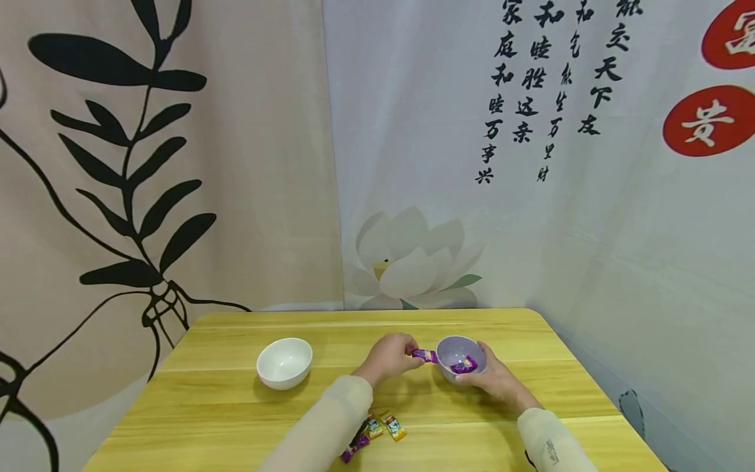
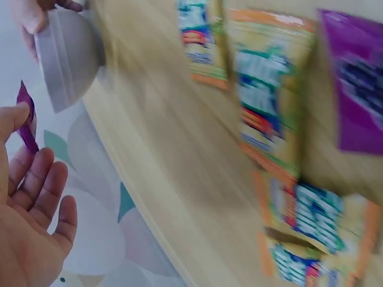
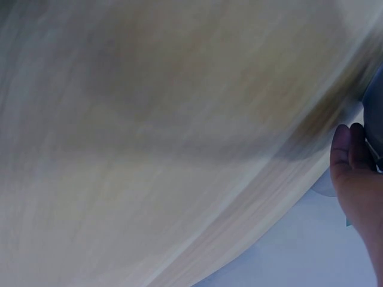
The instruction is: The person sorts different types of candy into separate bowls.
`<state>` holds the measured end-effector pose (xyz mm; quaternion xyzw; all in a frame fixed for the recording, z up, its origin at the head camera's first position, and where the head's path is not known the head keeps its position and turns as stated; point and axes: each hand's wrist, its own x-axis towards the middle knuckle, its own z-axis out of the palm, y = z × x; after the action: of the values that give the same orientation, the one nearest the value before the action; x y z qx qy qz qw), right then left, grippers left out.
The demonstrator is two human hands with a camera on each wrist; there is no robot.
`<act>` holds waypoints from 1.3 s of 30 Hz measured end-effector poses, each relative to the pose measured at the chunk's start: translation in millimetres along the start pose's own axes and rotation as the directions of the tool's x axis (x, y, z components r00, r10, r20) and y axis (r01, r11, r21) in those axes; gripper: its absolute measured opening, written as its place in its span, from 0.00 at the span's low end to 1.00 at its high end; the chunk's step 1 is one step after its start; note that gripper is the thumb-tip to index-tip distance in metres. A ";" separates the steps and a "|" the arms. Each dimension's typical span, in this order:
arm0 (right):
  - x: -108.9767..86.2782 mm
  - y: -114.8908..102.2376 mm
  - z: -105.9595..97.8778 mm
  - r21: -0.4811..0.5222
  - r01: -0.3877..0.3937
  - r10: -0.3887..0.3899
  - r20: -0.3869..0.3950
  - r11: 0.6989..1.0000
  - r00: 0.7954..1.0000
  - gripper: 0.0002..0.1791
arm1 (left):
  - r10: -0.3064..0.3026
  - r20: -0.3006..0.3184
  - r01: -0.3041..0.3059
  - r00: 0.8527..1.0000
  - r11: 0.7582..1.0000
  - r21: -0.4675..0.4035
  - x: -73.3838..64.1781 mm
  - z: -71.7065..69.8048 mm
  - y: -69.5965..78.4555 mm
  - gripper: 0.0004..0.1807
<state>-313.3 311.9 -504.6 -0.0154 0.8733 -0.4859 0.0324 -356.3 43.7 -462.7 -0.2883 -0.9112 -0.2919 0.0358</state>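
Note:
Between thumb and fingers, my left hand [image 1: 386, 357] pinches a small purple-wrapped candy [image 1: 425, 356] at the left rim of a lavender bowl [image 1: 453, 349]. The left wrist view shows the same candy [image 2: 27, 122] standing apart from the bowl's side. My right hand [image 1: 498, 379] grips that bowl from the right, thumb at its near side and fingers round the far side. Purple-wrapped candy [image 1: 464, 365] lies inside the bowl. In the right wrist view only part of the right hand [image 3: 358, 161] and the dark bowl edge [image 3: 375, 113] show.
A white bowl [image 1: 283, 382] stands on the wooden table [image 1: 194, 393] at the left. By my left forearm lie several yellow candy packets [image 1: 392, 426] and a purple one [image 1: 355, 449], partly hidden by the sleeve. A printed cloth backdrop [image 1: 271, 164] hangs behind the table.

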 end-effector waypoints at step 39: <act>-0.1 0.8 0.4 0.018 -0.007 0.007 0.004 1.000 1.000 0.66 | -0.024 0.076 0.017 0.997 0.995 0.101 18.0 -11.4 10.7 0.22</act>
<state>-313.1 311.9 -505.5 -0.0132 0.8688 -0.4937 0.0362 -366.6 53.6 -443.6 -0.2878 -0.9283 -0.2350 0.0120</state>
